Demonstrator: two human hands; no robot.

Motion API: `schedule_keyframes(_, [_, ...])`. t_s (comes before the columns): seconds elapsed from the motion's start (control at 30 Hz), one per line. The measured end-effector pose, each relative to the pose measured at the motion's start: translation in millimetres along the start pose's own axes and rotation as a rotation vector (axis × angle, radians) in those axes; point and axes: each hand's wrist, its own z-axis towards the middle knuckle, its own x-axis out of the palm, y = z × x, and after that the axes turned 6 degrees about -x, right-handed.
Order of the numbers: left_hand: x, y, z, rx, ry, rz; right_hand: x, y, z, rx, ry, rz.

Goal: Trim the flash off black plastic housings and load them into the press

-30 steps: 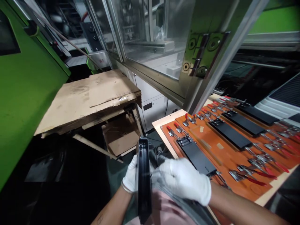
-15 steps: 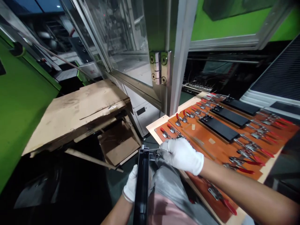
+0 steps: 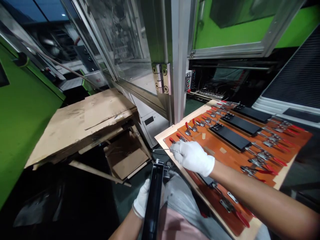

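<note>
My left hand (image 3: 142, 200), in a white glove, is wrapped round the side of a long black part (image 3: 153, 200) that stands lengthwise over my lap. My right hand (image 3: 192, 157), also gloved, is closed on a thin metal rod (image 3: 160, 149) that points left, above the top end of the black part and apart from it. Small fittings (image 3: 160, 162) sit at that top end. To the right, an orange board (image 3: 215, 146) bears several red-handled clamps (image 3: 265, 155) and black rectangular parts (image 3: 231, 136) in a row.
A cardboard-covered table (image 3: 82, 116) stands at the left, with an open cardboard box (image 3: 127, 156) beneath it. A metal-framed machine door with a hinge (image 3: 161, 79) rises ahead. Green machine panels (image 3: 22, 126) flank the area.
My right hand and the thin rod have moved up and away from the black part's top end. The black part has shifted slightly right and tilted. The view has turned a little.
</note>
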Motion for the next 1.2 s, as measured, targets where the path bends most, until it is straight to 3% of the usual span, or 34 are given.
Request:
schedule_keyframes(0.13, [4.3, -12.8, 1.3, 0.059, -0.046, -0.058, 0.2, 27.6, -16.4, -0.135, 0.079, 0.141])
schedule_keyframes(0.3, [10.9, -30.2, -0.9, 0.171, -0.196, -0.105, 21.9, 69.4, -42.4, -0.318, 0.277, 0.159])
schedule_keyframes(0.43, [31.4, -31.2, -4.6, 0.221, -0.281, -0.131, 33.3, 73.2, -41.0, -0.364, 0.288, 0.114])
schedule_keyframes(0.57, [47.8, -21.2, -6.3, 0.354, -0.398, -0.067, 27.2, 60.1, -21.9, -0.203, 0.185, 0.154])
schedule_keyframes(0.73, [42.9, -11.8, 2.3, 0.655, -0.403, 0.113, 27.9, 52.1, 7.9, 0.141, -0.045, 0.371])
schedule_keyframes(0.9, [44.9, -22.5, 1.4, 0.557, -0.429, -0.049, 36.6, 50.0, 12.7, 0.407, -0.150, 0.674])
schedule_keyframes(0.97, [48.2, -30.1, -3.8, 0.481, -0.417, -0.117, 36.2, 51.0, 2.6, 0.355, -0.158, 0.683])
schedule_keyframes(1.1, [50.2, -41.6, -10.4, 0.422, -0.424, -0.121, 35.2, 59.8, -24.0, 0.043, -0.184, 0.691])
schedule_keyframes(1.2, [50.0, -43.4, -8.5, 0.374, -0.433, -0.128, 40.8, 67.4, -38.2, -0.105, -0.175, 0.729])
